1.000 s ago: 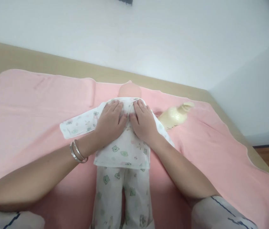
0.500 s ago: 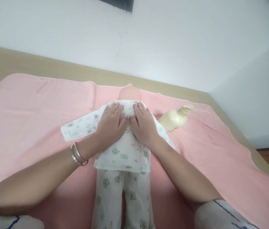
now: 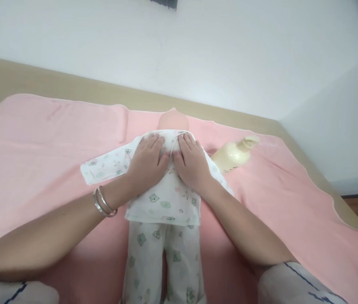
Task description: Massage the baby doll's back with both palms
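Note:
A baby doll (image 3: pixel 173 120) lies stretched out on a pink blanket (image 3: pixel 55 135), its head pointing away from me. It wears a white printed top (image 3: pixel 162 207) and matching trousers (image 3: pixel 143 253). My left hand (image 3: pixel 148 162) rests flat on the left side of the upper body, fingers extended. On the right side, my right hand (image 3: pixel 193 162) lies flat in the same way, its thumb close to the left thumb. Neither hand grips anything. One sleeve stretches out to the left; my right forearm partly covers the other.
A cream pump bottle (image 3: pixel 232 155) lies on its side on the blanket, right of the doll. The wooden surface (image 3: pixel 102 82) shows beyond the blanket, with a white wall (image 3: pixel 118 42) behind it.
Both hands keep their place on the doll's upper body. The whole view has shifted slightly, so everything appears a little higher; nothing else visibly differs.

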Tool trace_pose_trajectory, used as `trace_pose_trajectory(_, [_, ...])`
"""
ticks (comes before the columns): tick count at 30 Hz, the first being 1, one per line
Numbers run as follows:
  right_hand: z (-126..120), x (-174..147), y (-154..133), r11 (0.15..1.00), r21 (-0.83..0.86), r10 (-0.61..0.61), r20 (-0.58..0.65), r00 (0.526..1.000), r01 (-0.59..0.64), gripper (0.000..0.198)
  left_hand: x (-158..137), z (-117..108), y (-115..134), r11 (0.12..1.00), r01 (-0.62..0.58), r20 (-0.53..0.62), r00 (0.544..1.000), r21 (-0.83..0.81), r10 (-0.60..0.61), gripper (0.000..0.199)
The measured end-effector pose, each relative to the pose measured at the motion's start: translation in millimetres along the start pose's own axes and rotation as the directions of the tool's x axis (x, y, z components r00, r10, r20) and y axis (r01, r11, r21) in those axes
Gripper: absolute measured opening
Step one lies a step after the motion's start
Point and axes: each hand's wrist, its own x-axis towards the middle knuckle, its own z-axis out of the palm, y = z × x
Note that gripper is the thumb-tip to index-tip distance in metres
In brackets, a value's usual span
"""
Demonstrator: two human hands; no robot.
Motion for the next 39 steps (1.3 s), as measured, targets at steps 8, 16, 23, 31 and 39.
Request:
trace_pose_trajectory(8, [1, 1, 1, 1.000, -0.001, -0.002, 0.001, 1.000, 0.002, 0.063, 0, 3, -2, 1.000, -0.003, -0.010, 1.000, 0.007, 0.003, 0.062])
trace_pose_trajectory(16, [-8, -1, 1, 0.998, -0.048, -0.039, 0.089, 0.995, 0.043, 0.065, 0, -4, 0, 0.998, -0.029, 0.028, 0.999, 0.061, 0.028, 0.058])
trace_pose_trajectory(23, [-14, 2, 7, 0.988, -0.110, -0.094, 0.156, 0.983, 0.112, 0.063, -15, -11, 15, 0.969, -0.178, 0.046, 0.984, 0.172, 0.172, 0.047])
trace_pose_trajectory(31, [-12, -20, -18, 0.976, -0.186, -0.112, 0.040, 0.993, 0.117, 0.060, -7, -26, 19, 0.997, -0.077, 0.123, 0.990, 0.009, 0.075, 0.039])
trace_pose_trajectory(39, [-12, -35, -33, 0.972, -0.187, -0.147, -0.012, 0.989, 0.142, 0.054, 4, -19, 5, 0.998, -0.057, 0.077, 0.995, -0.041, 0.060, 0.032])
